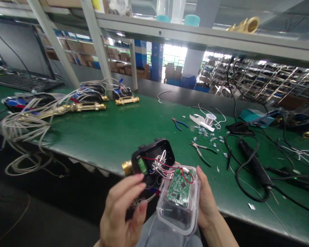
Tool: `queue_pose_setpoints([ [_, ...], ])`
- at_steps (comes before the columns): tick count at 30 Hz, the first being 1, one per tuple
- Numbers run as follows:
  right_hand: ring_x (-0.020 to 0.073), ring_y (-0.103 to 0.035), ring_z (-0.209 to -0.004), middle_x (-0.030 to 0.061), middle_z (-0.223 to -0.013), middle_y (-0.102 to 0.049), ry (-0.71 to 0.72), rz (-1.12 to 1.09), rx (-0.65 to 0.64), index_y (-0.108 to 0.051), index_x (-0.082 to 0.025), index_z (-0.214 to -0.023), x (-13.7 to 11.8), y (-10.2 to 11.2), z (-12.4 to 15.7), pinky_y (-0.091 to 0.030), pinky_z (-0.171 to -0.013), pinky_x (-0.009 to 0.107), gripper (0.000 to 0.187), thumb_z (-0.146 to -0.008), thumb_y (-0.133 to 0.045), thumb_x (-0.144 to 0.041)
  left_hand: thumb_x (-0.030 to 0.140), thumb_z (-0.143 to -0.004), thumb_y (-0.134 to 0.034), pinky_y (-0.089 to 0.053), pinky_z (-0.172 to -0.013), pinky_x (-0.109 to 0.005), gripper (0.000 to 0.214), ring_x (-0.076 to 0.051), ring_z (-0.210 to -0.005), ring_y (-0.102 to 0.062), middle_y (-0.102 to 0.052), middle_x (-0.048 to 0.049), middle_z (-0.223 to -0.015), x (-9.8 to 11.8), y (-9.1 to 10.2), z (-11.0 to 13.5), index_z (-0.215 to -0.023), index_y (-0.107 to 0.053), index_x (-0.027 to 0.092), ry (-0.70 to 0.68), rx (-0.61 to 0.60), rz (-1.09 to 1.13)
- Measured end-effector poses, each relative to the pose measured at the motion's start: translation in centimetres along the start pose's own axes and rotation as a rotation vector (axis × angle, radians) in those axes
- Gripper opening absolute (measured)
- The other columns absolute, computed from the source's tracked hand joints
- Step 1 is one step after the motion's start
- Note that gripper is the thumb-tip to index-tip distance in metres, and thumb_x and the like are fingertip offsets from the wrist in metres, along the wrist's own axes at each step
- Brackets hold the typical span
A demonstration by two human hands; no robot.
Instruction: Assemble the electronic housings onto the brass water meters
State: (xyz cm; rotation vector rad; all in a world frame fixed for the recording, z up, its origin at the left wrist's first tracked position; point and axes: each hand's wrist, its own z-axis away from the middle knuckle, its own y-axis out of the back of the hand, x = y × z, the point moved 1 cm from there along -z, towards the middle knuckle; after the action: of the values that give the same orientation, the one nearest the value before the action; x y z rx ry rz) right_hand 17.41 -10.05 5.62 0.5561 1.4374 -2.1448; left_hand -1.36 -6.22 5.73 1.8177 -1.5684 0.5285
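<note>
Your right grip (207, 202) clamped on clear plastic cover (177, 219), green circuit board (179, 187) lying inside, wired to open black meter housing (154, 157), all just off tabletop (113, 137) edge. Left grip (121, 209) against housing, hold unclear. Housing not yet closed.

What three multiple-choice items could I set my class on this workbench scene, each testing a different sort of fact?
1. Where does the soldering iron lie?
A. On the upper shelf
B. On the floor
C. On the bench, right of the hands

2. How many pairs of pliers lie on the green bench mat?
A. One
B. Two
C. Four

3. How does the clear plastic cover stand to the black housing?
A. Apart from it, held in the right hand
B. Snapped shut onto it
C. Lying on the bench beside it

Answers:
1. C: it lies on the mat, right of the hands.
2. B: a blue-handled pair and a second pair show.
3. A: wires span the gap between them.
</note>
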Motion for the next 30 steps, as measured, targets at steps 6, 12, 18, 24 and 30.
queue_pose_setpoints([
  [6, 0.0229, -0.067, -0.082, 0.0088, -0.087, -0.072, -0.056, -0.022, -0.023, -0.066, -0.014, -0.104, -1.7, 0.4, -0.6, -0.049, -0.080, 0.039, 0.050, -0.082, -0.050, -0.056, 0.041, -0.083, -0.062, -0.032, -0.111, -0.040, 0.053, -0.026, -0.124, -0.048, -0.058, -0.0059, -0.126, 0.4, -3.3, -0.9, -0.132, -0.049, 0.026, -0.306, -0.139, 0.003],
  [12, 0.0207, -0.067, -0.082, 0.0078, -0.087, -0.072, -0.009, 0.089, -0.054, -0.066, -0.013, -0.098, -3.6, 1.7, -0.4, -0.048, -0.082, 0.035, 0.046, -0.082, -0.048, -0.052, 0.015, -0.085, -0.053, -0.033, -0.110, -0.034, 0.038, -0.022, -0.122, -0.051, -0.066, -0.0099, -0.118, -0.3, -8.1, 3.8, -0.122, -0.056, 0.012, -0.740, -0.466, -0.194],
  [18, 0.0211, -0.067, -0.079, 0.0101, -0.084, -0.071, -0.006, 0.321, 0.023, -0.066, -0.012, -0.091, -5.1, 4.2, 0.0, -0.049, -0.074, 0.033, 0.053, -0.082, -0.042, -0.059, 0.006, -0.086, -0.041, -0.039, -0.102, -0.034, 0.033, -0.022, -0.114, -0.057, -0.067, -0.0080, -0.115, -0.4, -11.5, 4.2, -0.108, -0.064, 0.015, -0.891, -0.400, -0.240],
  [24, 0.0175, -0.065, -0.073, 0.0091, -0.084, -0.070, 0.076, 0.697, 0.160, -0.064, -0.014, -0.094, -7.6, 7.0, -0.2, -0.049, -0.069, 0.031, 0.046, -0.080, -0.051, -0.056, 0.010, -0.091, -0.037, -0.024, -0.112, -0.033, 0.030, -0.014, -0.098, -0.064, -0.073, -0.0041, -0.096, -0.6, -13.6, 5.0, -0.078, -0.062, 0.017, -0.782, -0.215, -0.212],
  [30, 0.0163, -0.062, -0.073, 0.0056, -0.083, -0.069, 0.373, 1.227, 0.398, -0.066, -0.017, -0.089, -12.8, 8.1, -3.1, -0.046, -0.070, 0.030, 0.029, -0.077, -0.059, -0.042, 0.012, -0.093, -0.037, -0.022, -0.113, -0.031, 0.029, -0.012, -0.102, -0.063, -0.072, -0.0027, -0.096, -0.9, -14.5, 6.0, -0.077, -0.060, 0.017, -0.775, -0.222, -0.259],
])
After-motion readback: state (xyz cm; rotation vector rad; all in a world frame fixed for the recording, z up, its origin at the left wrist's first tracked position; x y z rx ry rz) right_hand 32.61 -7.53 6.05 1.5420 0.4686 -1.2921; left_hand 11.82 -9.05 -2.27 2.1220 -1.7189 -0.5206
